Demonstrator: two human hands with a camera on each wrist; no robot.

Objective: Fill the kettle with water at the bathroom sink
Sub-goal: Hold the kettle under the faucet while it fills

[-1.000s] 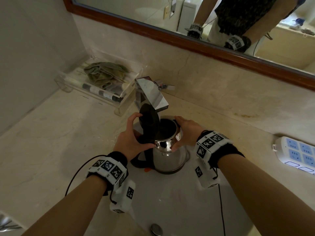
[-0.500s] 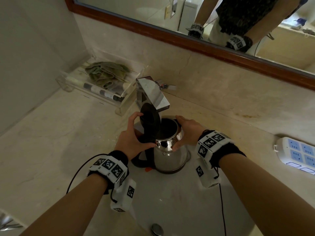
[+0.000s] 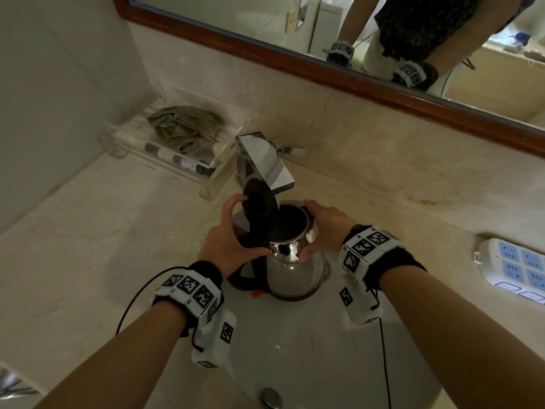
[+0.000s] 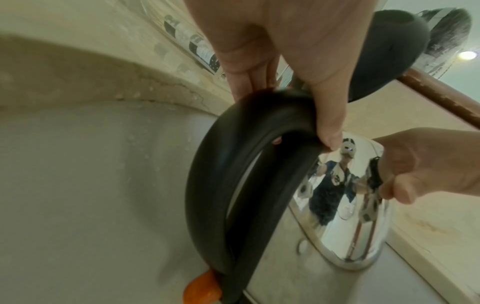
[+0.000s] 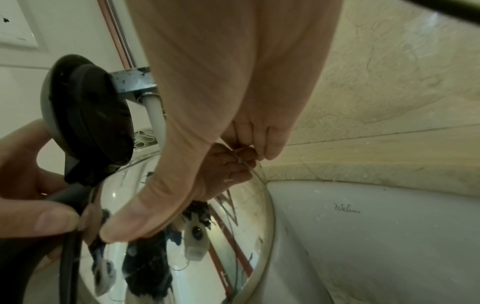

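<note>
Kettle point(image 3: 295, 270) under faucet point(image 3: 262, 160), right wrist view alone shows water stream point(image 5: 155, 119)

I see the kettle point(image 3: 295, 268) standing upright in the white sink basin point(image 3: 309, 349), near its back edge and just below the chrome faucet point(image 3: 264, 163). It is a polished steel kettle with a mirror-bright body that widens toward the base, a black handle point(image 4: 233, 185) curving down its left side, and a small orange tab point(image 4: 201, 291) at the foot of that handle. Its black round lid point(image 3: 259, 205) is hinged up and stands nearly vertical, touching the faucet spout. I see the mouth open and dark inside; I cannot tell whether any water is in it.
</note>
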